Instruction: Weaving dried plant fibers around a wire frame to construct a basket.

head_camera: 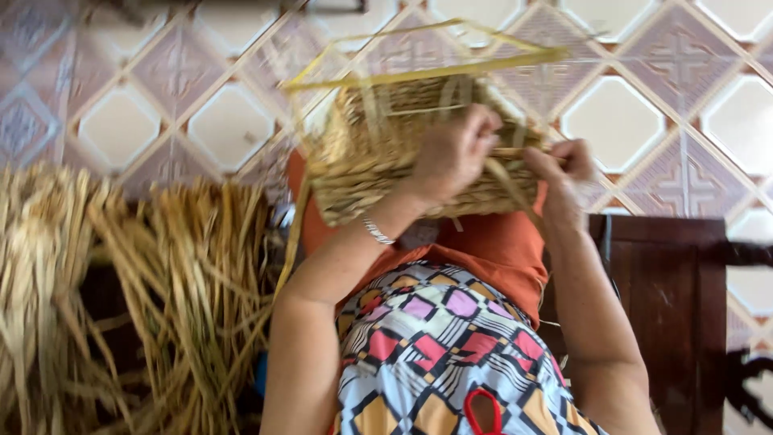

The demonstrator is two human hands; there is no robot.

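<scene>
A half-woven straw basket [366, 165] rests on my lap, with loose yellow strips [427, 72] sticking up from its rim. My left hand [455, 153] presses on the basket's near side, fingers curled over the weave, a silver bracelet on the wrist. At the basket's right edge, my right hand [564, 165] pinches a flat straw strip [507, 181] that runs across to the rim. The picture is blurred by movement.
Bundles of dried straw [185, 282] lie in a heap at the left on the patterned tiled floor [121, 121]. A dark wooden piece of furniture [668, 290] stands at the right. My lap is covered by orange cloth [499, 250] and a colourful patterned garment [435, 346].
</scene>
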